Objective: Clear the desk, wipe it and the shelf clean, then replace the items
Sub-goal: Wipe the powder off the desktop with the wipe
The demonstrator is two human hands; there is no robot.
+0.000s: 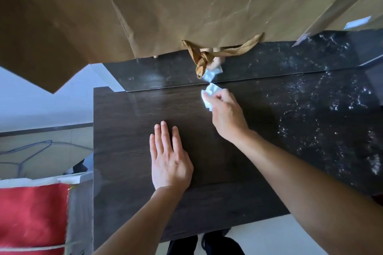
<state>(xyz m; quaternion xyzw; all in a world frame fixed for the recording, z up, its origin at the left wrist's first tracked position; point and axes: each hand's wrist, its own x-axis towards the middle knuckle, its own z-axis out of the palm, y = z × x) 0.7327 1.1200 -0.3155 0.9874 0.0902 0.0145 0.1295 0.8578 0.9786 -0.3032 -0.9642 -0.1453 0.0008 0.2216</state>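
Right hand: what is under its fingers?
A crumpled white tissue, pinched by the right hand against the dark desk. The hand covers part of the tissue.

Left hand (pixel 170 163) is flat, palm down, fingers straight. Right hand (pixel 226 114) reaches further forward, forearm angled in from the right, fingertips pinching what looks like a crumpled tissue (pixel 209 97), kinda blurry.

Right hand (pixel 224 114) pinching white wipe (pixel 210 94); left hand (pixel 170 161) flat on desk (pixel 124 122)
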